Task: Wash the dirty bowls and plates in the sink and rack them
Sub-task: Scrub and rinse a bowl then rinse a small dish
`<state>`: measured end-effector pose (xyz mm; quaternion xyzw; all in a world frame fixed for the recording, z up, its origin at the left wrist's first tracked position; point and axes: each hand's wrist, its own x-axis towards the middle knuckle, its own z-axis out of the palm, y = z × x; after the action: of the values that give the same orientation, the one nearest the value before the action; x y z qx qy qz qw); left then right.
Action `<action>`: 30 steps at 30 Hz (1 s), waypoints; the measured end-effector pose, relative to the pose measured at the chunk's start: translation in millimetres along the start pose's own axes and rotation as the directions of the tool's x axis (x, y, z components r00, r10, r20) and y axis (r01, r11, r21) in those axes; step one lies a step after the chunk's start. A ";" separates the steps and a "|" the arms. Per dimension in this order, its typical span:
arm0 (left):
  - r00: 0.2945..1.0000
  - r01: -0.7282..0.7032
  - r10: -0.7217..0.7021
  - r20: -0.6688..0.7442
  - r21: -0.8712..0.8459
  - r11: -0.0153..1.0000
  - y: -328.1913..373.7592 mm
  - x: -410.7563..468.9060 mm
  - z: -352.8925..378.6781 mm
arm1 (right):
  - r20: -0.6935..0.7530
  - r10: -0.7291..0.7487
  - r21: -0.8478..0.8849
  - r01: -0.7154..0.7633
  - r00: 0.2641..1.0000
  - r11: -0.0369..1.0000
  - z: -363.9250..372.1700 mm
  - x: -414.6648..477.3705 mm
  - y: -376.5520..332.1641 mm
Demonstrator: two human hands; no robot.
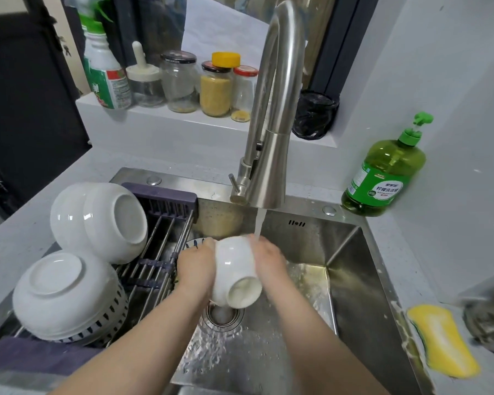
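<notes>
Under tap stream [259, 223]: both hands' fingers [203, 246] wrapped around white bowl [234, 269].

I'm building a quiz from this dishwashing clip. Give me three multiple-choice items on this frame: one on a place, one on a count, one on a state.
1. Where does the sponge lie?
A. On the counter right of the sink
B. In the rack
C. On the window ledge

2. How many white bowls sit on the rack?
A. One
B. Three
C. Five

3. What is the tap doing?
A. Shut off
B. Dripping only
C. Running onto the held bowl

Answers:
1 A: the sponge rests on the counter beside the sink rim.
2 B: two nested bowls lean at the back, and one bowl sits upside down in front.
3 C: a stream falls onto the bowl that the left hand and right hand hold over the drain.
</notes>
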<state>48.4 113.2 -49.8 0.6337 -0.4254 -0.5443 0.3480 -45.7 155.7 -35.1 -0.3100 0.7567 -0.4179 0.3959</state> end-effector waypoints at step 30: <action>0.904 -0.053 -0.019 0.427 0.155 0.986 16.2 -13.2 33.1 | -0.237 0.343 0.402 -0.229 0.909 0.886 -37.8 3.4 20.7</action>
<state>12.5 119.7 -35.4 0.5218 -0.5399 -0.6301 0.1981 -82.6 177.1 -41.7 -0.0469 0.7547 -0.5298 0.3841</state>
